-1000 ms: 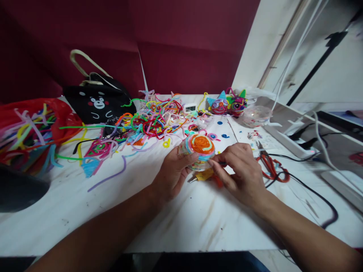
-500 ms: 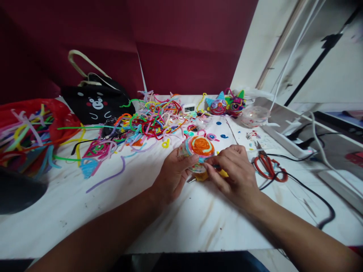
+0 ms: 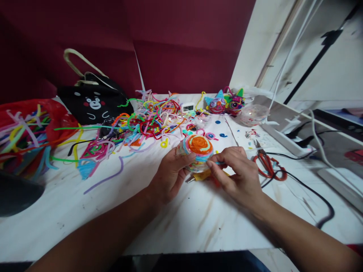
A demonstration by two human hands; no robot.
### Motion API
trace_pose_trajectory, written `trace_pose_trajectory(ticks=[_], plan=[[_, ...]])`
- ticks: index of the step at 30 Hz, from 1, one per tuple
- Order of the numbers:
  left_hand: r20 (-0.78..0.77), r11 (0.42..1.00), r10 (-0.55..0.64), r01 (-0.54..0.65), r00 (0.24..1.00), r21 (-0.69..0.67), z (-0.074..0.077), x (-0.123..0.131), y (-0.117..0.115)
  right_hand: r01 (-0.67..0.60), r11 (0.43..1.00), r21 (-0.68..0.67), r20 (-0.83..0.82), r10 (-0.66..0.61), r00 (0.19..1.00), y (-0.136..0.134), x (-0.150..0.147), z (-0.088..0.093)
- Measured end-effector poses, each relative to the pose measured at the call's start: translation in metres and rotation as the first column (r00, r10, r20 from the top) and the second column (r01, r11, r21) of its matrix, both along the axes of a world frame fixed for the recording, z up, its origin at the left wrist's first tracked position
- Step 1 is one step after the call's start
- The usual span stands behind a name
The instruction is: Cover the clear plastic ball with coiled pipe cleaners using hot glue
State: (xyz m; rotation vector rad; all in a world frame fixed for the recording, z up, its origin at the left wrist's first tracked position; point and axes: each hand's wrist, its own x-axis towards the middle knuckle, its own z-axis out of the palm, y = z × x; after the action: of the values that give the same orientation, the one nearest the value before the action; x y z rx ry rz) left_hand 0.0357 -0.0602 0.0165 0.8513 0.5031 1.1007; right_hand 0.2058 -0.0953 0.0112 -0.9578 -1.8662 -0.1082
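My left hand (image 3: 170,172) grips a ball (image 3: 198,153) wound with coloured pipe cleaners. An orange spiral with a pale strip tops it, ringed by pink and blue coils. At the ball's right side, my right hand (image 3: 236,168) pinches a light blue pipe cleaner (image 3: 218,163) between thumb and forefinger. Below the ball lies a yellow tool with a pointed metal tip (image 3: 190,180), partly covered by my hands. Orange-handled pliers or cutters (image 3: 266,162) rest to the right of my right hand.
A heap of pipe cleaners (image 3: 153,117) spreads across the back, beside a black bag (image 3: 93,102). More fill a red plastic bag (image 3: 64,122) at left. Two finished cat-like faces (image 3: 217,104) stand at the back near a clear bowl (image 3: 255,114). A black cord (image 3: 309,192) crosses the right side.
My right hand has moved slightly right, away from the ball, and the light blue strand between its fingers now shows. My left hand still holds the ball.
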Motion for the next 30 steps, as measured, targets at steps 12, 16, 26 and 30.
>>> trace_pose_trajectory(ticks=[12, 16, 26, 30], plan=[[0.031, 0.999, -0.034, 0.035, 0.999, -0.026, -0.0045, -0.0054, 0.0073, 0.005, 0.981, -0.192, -0.174, -0.039, 0.984, -0.0014, 0.0084, 0.0026], [0.069, 0.996, -0.06, 0.064, 0.996, -0.061, -0.0035, -0.0041, 0.006, -0.02, 0.96, -0.278, -0.253, -0.053, 0.966, -0.001, 0.0082, 0.0036], [0.124, 0.99, -0.077, 0.091, 0.989, -0.105, -0.005, -0.0064, 0.0073, -0.241, 0.837, -0.491, -0.483, -0.031, 0.875, 0.0007, 0.0093, -0.0001], [0.107, 0.992, -0.09, 0.1, 0.99, -0.083, -0.0062, -0.0074, 0.0081, -0.265, 0.805, -0.53, -0.528, -0.069, 0.846, -0.0001, 0.0091, 0.0005]])
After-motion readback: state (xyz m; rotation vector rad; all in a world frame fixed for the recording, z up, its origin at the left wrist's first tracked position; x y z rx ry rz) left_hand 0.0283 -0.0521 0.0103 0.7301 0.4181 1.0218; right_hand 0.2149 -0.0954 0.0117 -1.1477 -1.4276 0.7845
